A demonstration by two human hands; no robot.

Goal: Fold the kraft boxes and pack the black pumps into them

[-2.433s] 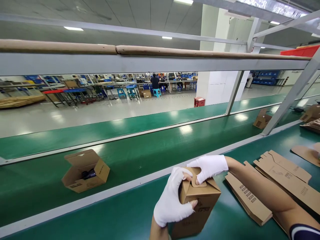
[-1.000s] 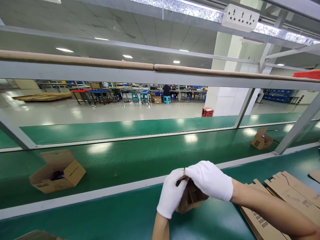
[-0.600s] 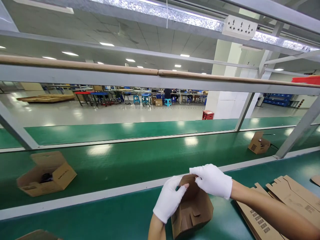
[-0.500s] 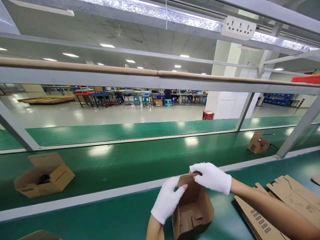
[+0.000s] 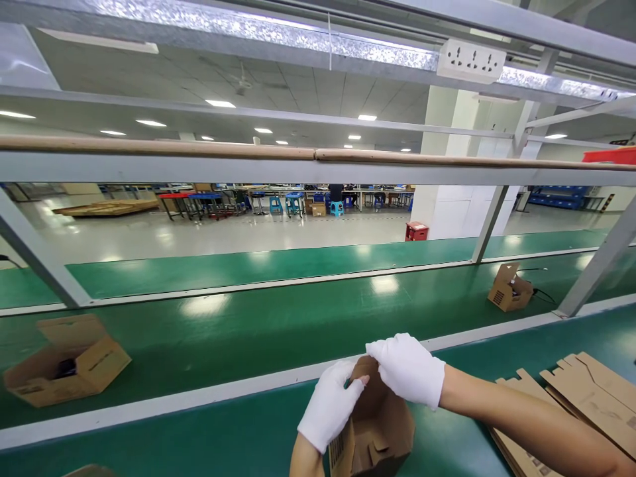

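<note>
A brown cardboard box (image 5: 390, 430) stands open on the green surface at the bottom centre, its inside facing up. My left hand (image 5: 331, 405), in a white glove with bare fingertips, pinches the upper left edge of its raised flap. Also gloved in white, my right hand (image 5: 408, 371) is closed on the top of that same flap, and its fingertips are mostly hidden behind the glove. The lower part of the box is cut off by the frame's edge.
Flat cardboard pieces (image 5: 591, 397) lie at the right under my forearm. On the green belt (image 5: 278, 324) stand an open box (image 5: 94, 364) with a dark item at left and a smaller box (image 5: 509, 291) with a cable at right. Metal posts (image 5: 603, 265) rise beside it.
My right hand has shifted slightly left along the flap and turned over its top. The box at left on the belt has moved further left; the view has tilted up a little.
</note>
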